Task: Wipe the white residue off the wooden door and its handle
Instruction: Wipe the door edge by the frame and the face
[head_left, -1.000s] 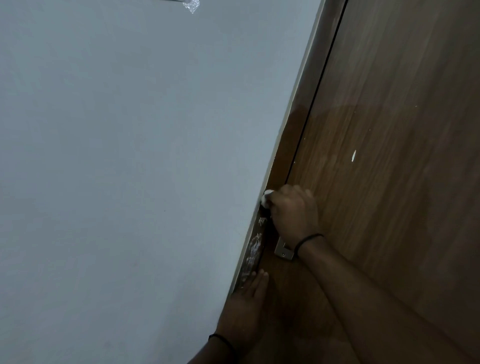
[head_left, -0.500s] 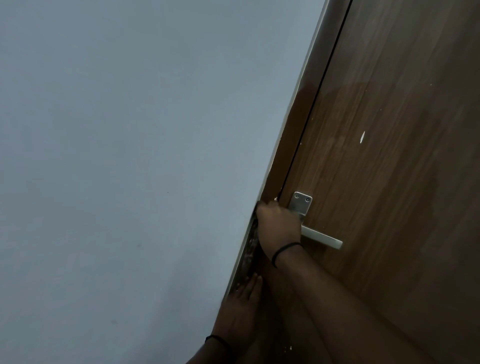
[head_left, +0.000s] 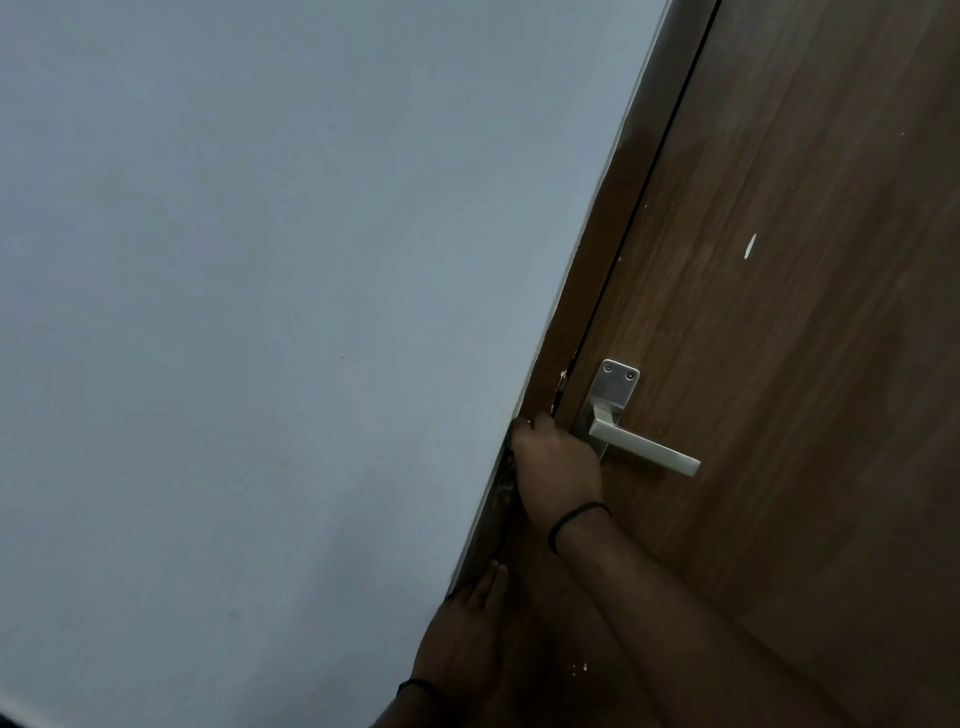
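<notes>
Wooden door (head_left: 779, 364) fills the right side of the head view, slanting up beside a pale blue-grey wall (head_left: 260, 312) on the left, with the dark door frame (head_left: 597, 260) between them. A silver lever handle (head_left: 644, 447) on its backplate sits near the door's edge, pointing right. One white fleck (head_left: 749, 245) marks the wood above the handle, and small white specks (head_left: 579, 669) show low down. The right hand (head_left: 558, 465), a black band at its wrist, is curled against the frame just left of the handle; whether it grips anything cannot be told. The left hand (head_left: 467, 629) lies flat and spread, fingers straight, against the frame lower down, empty.
</notes>
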